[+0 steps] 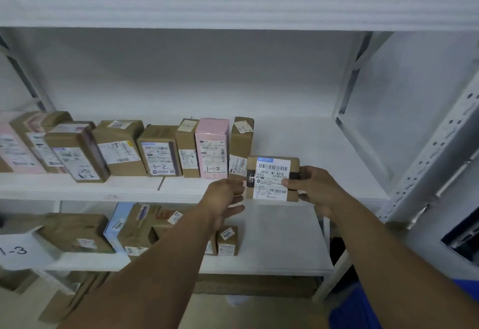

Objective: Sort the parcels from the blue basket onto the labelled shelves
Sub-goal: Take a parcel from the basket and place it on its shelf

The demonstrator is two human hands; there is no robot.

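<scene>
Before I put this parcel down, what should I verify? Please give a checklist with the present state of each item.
1. Mark on the parcel reads 1-2, same as the pink box in the row: ok.
2. Free room on the middle shelf right of the row: ok.
3. Right hand grips the parcel's right edge: ok.
4. Left hand is open at the left edge; contact: cannot tell.
5. This shelf's own label: not in view, only a 1-3 tag lower down: cannot tell.
</scene>
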